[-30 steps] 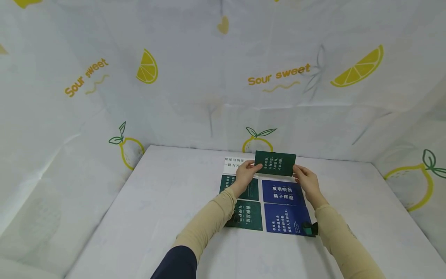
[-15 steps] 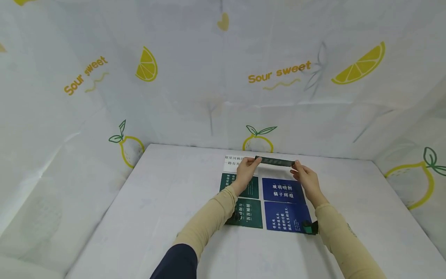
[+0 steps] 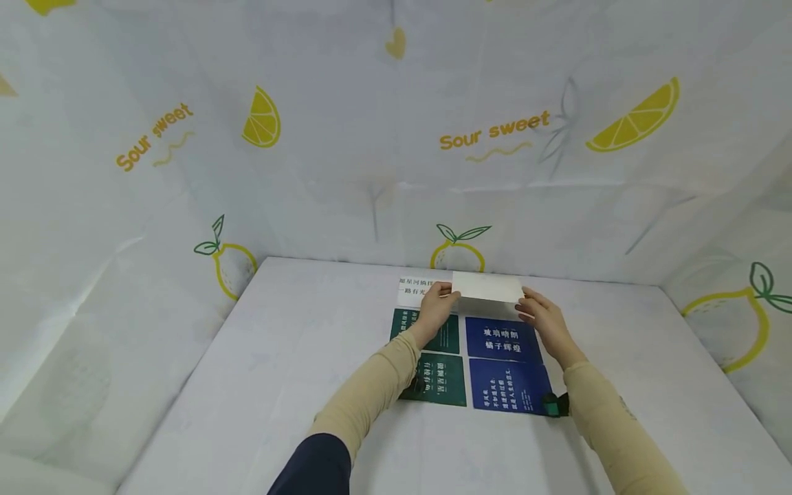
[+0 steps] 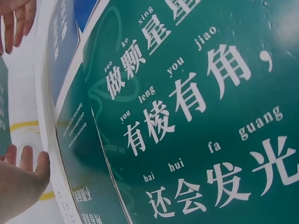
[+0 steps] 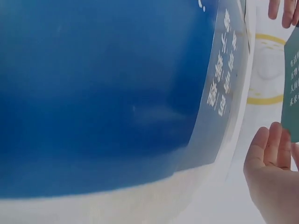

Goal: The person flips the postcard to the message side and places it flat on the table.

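Both hands hold a card [image 3: 487, 286] by its two short ends above the back of the table. Its plain white side faces the head camera, while the right wrist view shows its green printed face [image 5: 292, 84]. The left hand [image 3: 435, 309] pinches the left end between thumb and fingers. At the right end, the right hand [image 3: 546, 323] grips the edge. Below lie two green cards [image 3: 448, 379] on the left, partly covered by the left arm, and two blue cards [image 3: 504, 342] on the right. A white printed card [image 3: 410, 295] lies behind the left hand.
The cards lie on a white table [image 3: 278, 385], whose back edge meets a white curtain [image 3: 322, 137] printed with lemons. Curtain also hangs on both sides. A small dark-green device [image 3: 555, 405] sits by the right wrist, over a blue card's corner.
The held card has tipped over: its green printed face showed first, then a narrow strip, now the white back. Both hands stay at its ends; the cards on the table have not moved.
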Available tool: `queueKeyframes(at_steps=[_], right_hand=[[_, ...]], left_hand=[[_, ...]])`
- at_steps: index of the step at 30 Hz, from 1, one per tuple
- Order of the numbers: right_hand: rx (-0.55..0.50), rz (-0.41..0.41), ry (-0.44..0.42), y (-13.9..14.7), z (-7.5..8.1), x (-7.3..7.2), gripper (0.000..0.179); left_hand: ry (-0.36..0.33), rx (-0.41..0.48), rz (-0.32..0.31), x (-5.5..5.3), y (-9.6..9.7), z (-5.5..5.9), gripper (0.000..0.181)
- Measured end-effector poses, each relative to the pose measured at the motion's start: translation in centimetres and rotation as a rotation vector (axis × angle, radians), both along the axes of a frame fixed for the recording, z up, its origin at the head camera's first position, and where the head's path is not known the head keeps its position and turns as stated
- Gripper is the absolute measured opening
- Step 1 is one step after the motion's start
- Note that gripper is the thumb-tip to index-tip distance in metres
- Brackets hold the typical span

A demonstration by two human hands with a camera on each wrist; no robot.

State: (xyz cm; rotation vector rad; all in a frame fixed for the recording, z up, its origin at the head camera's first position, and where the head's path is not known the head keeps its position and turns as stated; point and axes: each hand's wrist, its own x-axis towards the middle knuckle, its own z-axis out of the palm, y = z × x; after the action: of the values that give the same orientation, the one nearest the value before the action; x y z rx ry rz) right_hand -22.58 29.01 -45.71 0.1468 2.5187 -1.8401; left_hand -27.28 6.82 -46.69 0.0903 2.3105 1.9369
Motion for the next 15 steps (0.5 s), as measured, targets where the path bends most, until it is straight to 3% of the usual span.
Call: queueKeyframes(at_steps=[9, 15], right_hand=[[0.058, -0.026, -0.011, 1.0, 0.0, -0.2, 0.059], [0.108, -0.053, -0.055, 1.3, -0.4, -0.5, 0.057]], left_hand=[[0.053, -0.117, -0.027, -0.2, 0.3, -0.4, 0.034], [0.052, -0.216, -0.027, 0.0, 0.9, -0.3, 0.037]])
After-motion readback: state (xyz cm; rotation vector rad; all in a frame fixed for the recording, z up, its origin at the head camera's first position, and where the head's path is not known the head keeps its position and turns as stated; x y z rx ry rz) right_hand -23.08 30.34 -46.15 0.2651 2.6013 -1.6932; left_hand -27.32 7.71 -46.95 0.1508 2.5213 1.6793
